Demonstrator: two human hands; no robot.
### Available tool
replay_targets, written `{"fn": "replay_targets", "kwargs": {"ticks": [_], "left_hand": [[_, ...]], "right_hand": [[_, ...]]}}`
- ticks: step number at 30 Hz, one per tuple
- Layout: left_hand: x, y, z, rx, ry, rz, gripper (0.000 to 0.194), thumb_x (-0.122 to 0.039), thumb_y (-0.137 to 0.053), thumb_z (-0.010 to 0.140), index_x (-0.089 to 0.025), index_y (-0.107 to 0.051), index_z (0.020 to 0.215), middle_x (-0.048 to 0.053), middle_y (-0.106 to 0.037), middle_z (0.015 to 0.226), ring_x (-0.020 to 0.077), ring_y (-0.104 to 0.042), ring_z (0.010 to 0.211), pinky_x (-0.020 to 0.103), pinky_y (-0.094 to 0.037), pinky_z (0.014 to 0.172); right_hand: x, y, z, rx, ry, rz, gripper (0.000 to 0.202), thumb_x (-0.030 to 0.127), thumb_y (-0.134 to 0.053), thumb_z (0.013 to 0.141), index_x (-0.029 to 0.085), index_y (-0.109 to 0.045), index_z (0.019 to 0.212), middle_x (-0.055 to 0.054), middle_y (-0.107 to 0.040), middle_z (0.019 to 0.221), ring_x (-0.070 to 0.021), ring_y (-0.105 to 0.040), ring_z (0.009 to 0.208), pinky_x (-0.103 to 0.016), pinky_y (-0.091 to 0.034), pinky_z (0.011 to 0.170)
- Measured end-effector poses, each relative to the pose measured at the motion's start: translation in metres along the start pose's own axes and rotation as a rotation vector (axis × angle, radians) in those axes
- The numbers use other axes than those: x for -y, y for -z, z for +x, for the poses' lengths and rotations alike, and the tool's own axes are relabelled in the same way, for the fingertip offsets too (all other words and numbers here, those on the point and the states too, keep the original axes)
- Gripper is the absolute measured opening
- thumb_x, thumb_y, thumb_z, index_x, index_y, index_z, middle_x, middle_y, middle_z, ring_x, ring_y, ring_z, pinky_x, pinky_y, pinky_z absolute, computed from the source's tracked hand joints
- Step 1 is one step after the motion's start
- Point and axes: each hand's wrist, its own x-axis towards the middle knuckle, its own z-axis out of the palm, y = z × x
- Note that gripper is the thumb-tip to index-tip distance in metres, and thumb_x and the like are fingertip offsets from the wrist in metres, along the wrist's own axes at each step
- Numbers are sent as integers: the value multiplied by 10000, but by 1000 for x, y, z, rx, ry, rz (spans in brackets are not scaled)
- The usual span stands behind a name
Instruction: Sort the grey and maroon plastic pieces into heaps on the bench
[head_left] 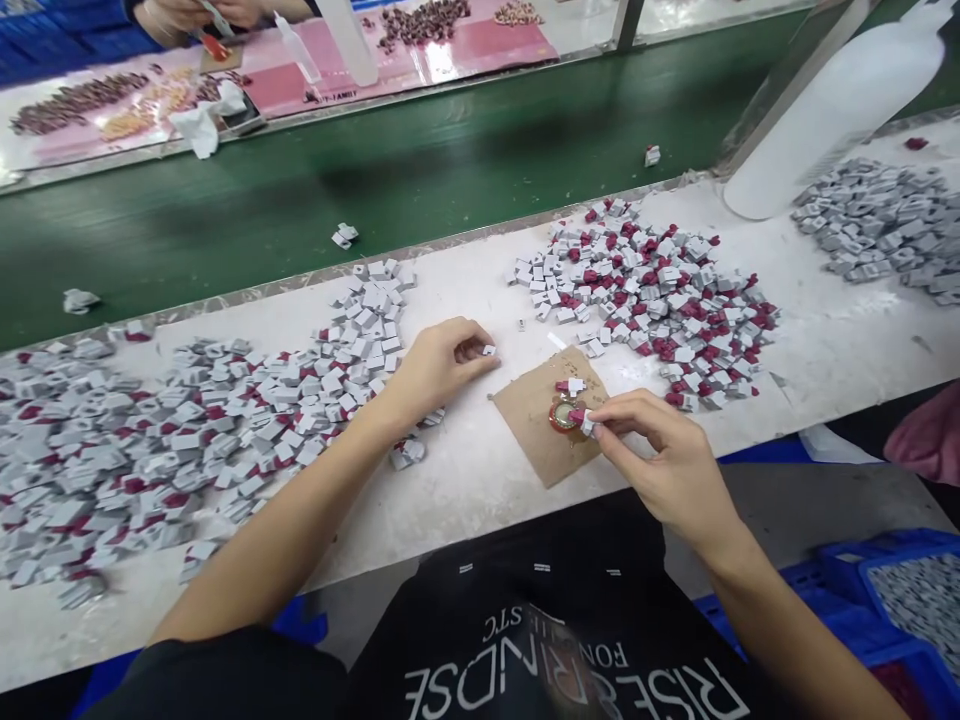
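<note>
Between the thumb and fingers of my right hand is a small grey and dark-red plastic part. Its red end is over a small round cap-like dish, whether touching I cannot tell. The dish sits on a brown cardboard piece, and another grey-and-red part lies just behind it. Left of the cardboard, my left hand pinches a small light-grey part. A pile of grey-and-red pieces lies beyond my right hand; a larger pile spreads left of my left forearm.
A white squeeze bottle stands at the back right beside a heap of grey parts. Behind the white table runs a green belt with a few loose pieces. Across it, a co-worker's hands are busy. Blue crates stand lower right.
</note>
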Motion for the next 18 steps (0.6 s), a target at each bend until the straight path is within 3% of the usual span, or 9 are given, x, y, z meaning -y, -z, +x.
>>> {"fn": "replay_targets", "kwargs": {"ticks": [4,8,13,15,18], "left_hand": [[1,-1,0,38,-31,24,180,-258,-806,891,-262,-813,1071,67,-783,1008,247,-719,869,408,-628,861],[2,5,0,67,-41,-11,160,-320,-764,933,-260,-821,1070,86,-804,1097,263,-749,946,435,-648,926],[-9,6,-4,27,-33,-310,260,-420,-887,875,-231,-716,925,133,-832,1232,270,-795,1101,445,-667,1024],[-17,3,-4,8,-21,-463,323,-418,-936,841,-228,-684,909,144,-848,1200,267,-818,1079,426,-685,987],[-28,-3,-1,-9,34,-595,352,-379,-978,799,-217,-703,947,119,-857,1027,235,-823,846,380,-698,794]], "right_hand": [[5,-1,3,-5,-18,-3,66,311,-785,1073,277,-839,1056,-75,-810,1057,-254,-795,913,-409,-680,799],[7,-1,5,-18,-24,-5,83,332,-786,1070,279,-846,1048,-78,-816,1056,-256,-798,915,-410,-682,796],[8,2,5,-17,-57,26,69,323,-805,1054,285,-861,1039,-72,-814,1057,-252,-785,946,-390,-674,814],[6,3,6,-19,-90,79,62,333,-826,1040,287,-867,1035,-70,-816,1065,-249,-783,959,-386,-674,831],[0,5,13,-59,-169,222,104,378,-885,991,280,-861,1016,-62,-826,1034,-254,-799,960,-392,-683,857]]}}
